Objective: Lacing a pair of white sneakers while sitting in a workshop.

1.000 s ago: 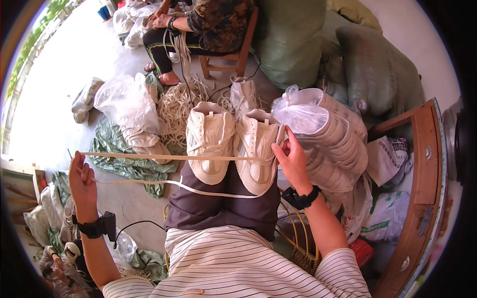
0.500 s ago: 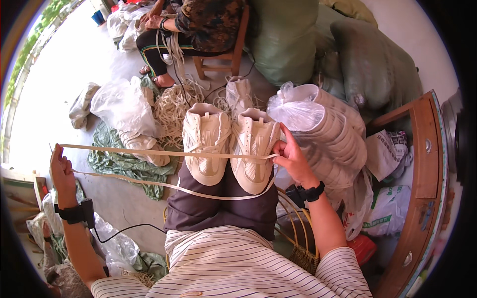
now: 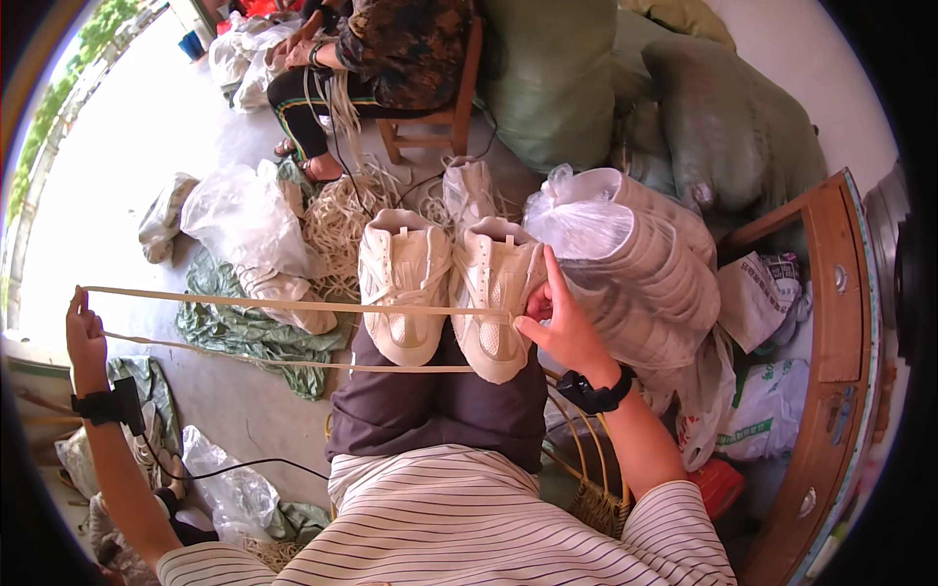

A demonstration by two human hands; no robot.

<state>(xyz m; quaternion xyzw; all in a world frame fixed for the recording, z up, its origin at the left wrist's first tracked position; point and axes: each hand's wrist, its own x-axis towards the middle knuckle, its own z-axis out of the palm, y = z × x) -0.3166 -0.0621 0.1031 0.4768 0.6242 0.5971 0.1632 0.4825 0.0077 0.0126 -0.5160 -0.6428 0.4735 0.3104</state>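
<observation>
A pair of cream high-top sneakers lies across my thighs, toes toward me: the left sneaker point(image 3: 403, 337) has a lace crossed over its front, while the right sneaker point(image 3: 493, 344) shows bare eyelets on its upper left edge. A long flat cream shoelace point(image 3: 264, 301) is stretched over both. Far out to the left, my left hand point(image 3: 86, 337) is closed on the lace, with two strands running from it. My right hand point(image 3: 559, 322) pinches the upper strand over the right sneaker, index finger pointing up. The lower strand reaches the right sneaker's toe.
Ahead lies a heap of loose laces point(image 3: 342, 230), beside a clear plastic bag point(image 3: 244, 210) and green sheeting point(image 3: 220, 313). Stacked pale shoe parts in plastic point(image 3: 645, 264) stand right. Another person sits on a wooden chair point(image 3: 454, 122). A wooden drawer unit point(image 3: 835, 322) borders the right.
My left hand has moved further left, drawing the lace out. The drooping lower strand is now straighter and higher. My right hand has shifted slightly left and down.
</observation>
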